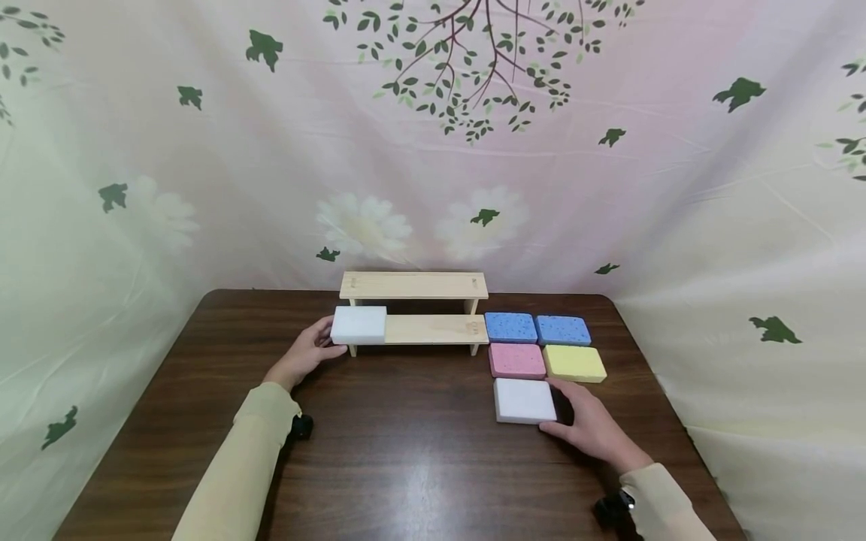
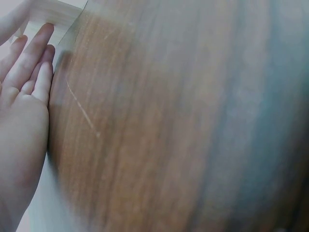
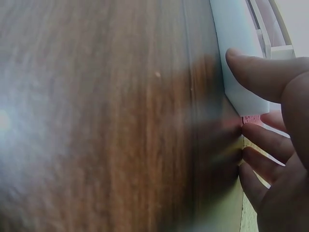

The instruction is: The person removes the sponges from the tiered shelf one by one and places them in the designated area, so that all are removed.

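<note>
Table: the dark wood-grain table [image 1: 406, 451] carries all the blocks and the stand.
Right hand: the right hand [image 1: 590, 424] pinches the near white block [image 1: 525, 400] at its right end, thumb on the near face, index finger behind; the other fingers spread loosely.
Near white block: flat on the table, just in front of the pink sponge [image 1: 517, 361].
Right-hand hazard: a grip at one end only may let the block swivel; trailing fingers could nudge the yellow sponge [image 1: 575, 363] out of line.
Left hand: the left hand [image 1: 307, 357] is at the left end of the shelf white block [image 1: 359, 325], fingers fairly straight in the left wrist view; cannot tell whether it pinches or merely touches.
Shelf white block: on the left end of the lower board [image 1: 433, 329], seemingly reaching slightly past it.
Left-hand hazard: a pull leftward could tip the block off; a knock could shift the light-looking stand.
Rear row: the left blue sponge [image 1: 510, 327] and right blue sponge [image 1: 563, 330] lie side by side, the left one close to the lower board; a rightward stand shift could disturb it.
Upper board: the upper board [image 1: 414, 285] stands behind, before the printed backdrop [image 1: 419, 173].
</note>
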Demonstrator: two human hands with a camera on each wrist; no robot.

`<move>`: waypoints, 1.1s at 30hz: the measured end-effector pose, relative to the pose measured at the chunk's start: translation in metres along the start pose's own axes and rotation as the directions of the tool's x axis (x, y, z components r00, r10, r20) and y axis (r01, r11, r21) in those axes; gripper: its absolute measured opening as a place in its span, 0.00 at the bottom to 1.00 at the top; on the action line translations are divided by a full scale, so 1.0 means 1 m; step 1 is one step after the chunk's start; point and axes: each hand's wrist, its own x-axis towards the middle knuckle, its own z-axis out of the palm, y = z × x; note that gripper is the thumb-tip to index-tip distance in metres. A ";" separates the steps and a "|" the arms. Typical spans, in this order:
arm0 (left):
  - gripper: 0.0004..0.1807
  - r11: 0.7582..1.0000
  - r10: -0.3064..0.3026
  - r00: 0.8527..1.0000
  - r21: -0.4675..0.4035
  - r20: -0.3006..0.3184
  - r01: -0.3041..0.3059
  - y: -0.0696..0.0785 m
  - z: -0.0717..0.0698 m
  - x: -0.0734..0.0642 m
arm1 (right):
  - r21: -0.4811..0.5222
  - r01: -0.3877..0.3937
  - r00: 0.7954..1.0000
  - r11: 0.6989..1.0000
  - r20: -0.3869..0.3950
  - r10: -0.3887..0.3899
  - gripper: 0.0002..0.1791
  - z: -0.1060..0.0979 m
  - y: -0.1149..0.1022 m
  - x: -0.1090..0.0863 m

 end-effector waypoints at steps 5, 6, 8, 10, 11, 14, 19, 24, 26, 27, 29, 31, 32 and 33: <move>0.46 1.000 0.002 1.000 0.008 0.006 -0.002 0.001 0.000 0.002 | -0.014 -0.001 1.000 1.000 0.007 0.001 0.48 -0.001 0.002 0.001; 0.46 1.000 0.003 1.000 0.010 0.007 -0.003 0.001 0.000 0.002 | -0.015 0.003 1.000 1.000 0.007 -0.003 0.48 -0.001 0.003 0.001; 0.46 1.000 0.005 1.000 0.003 0.006 -0.005 0.001 0.001 0.001 | -0.017 0.007 1.000 1.000 0.007 -0.007 0.48 -0.001 0.004 0.001; 0.46 1.000 0.007 1.000 -0.003 0.003 -0.007 0.000 0.000 0.002 | -0.014 0.006 1.000 1.000 0.007 -0.006 0.48 -0.001 0.004 0.001; 0.45 1.000 0.012 1.000 0.001 0.004 -0.012 0.000 0.000 0.002 | -0.013 0.005 1.000 1.000 0.007 -0.005 0.48 -0.001 0.005 0.001; 0.45 1.000 0.014 1.000 0.006 0.000 -0.014 0.000 0.001 0.002 | -0.009 -0.006 1.000 1.000 0.009 0.006 0.48 -0.001 0.005 0.000; 0.45 1.000 0.003 1.000 0.014 -0.005 -0.003 0.000 0.001 0.002 | -0.006 -0.020 1.000 1.000 0.014 0.020 0.49 -0.003 0.006 0.000; 0.45 1.000 0.001 1.000 0.004 -0.004 -0.001 -0.001 0.000 0.003 | -0.006 -0.020 1.000 1.000 0.013 0.020 0.50 -0.005 0.004 0.000; 0.45 1.000 -0.005 1.000 0.003 0.002 0.005 -0.002 -0.001 0.003 | -0.007 -0.018 1.000 1.000 0.014 0.018 0.50 -0.005 0.004 0.000; 0.45 1.000 -0.011 1.000 -0.002 0.002 0.011 -0.002 -0.001 0.002 | -0.006 -0.016 1.000 1.000 0.015 0.016 0.51 -0.005 0.004 0.000; 0.45 1.000 -0.020 1.000 -0.003 0.005 0.020 -0.002 -0.002 0.001 | -0.004 -0.011 1.000 1.000 0.011 0.011 0.51 -0.005 0.004 0.000; 0.45 1.000 -0.022 1.000 -0.002 0.009 0.022 0.000 -0.002 0.000 | 0.000 -0.012 1.000 1.000 0.000 0.012 0.52 -0.006 0.002 -0.001; 0.45 1.000 -0.023 1.000 0.000 0.011 0.023 0.002 -0.002 -0.001 | 0.001 -0.015 1.000 1.000 -0.008 0.015 0.52 -0.007 0.002 -0.002; 0.44 1.000 -0.025 1.000 0.002 0.013 0.025 0.004 -0.001 -0.001 | 0.003 -0.010 1.000 1.000 -0.018 0.010 0.52 -0.008 0.001 -0.002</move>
